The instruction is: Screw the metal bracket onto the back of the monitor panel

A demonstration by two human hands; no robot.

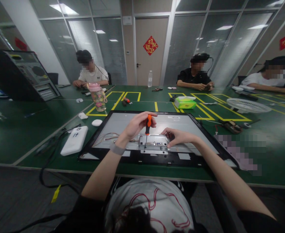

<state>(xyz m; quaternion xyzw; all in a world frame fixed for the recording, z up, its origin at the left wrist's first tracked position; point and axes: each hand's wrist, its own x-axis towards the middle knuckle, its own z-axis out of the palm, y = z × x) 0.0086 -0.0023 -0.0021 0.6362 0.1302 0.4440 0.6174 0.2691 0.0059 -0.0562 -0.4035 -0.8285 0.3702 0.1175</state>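
Light panels (64, 9) gleam in glass partitions (107, 51) flanking a pale door (140, 38), beyond a green table (11, 149) and grey floor (11, 200).

The 1 view comes from a camera on the person's head, facing forward and down across the green table (35, 136). It sits high over the table's near edge, so the wearer's black sleeves (84, 210) and a pale cloth (157, 186) fill the bottom, closest of all. The left hand (139, 124) and the right hand (180, 136) fall near the middle, at close range. Beyond, the view reaches to the door (152, 64), nearly straight ahead, while upright lines lean at left and right
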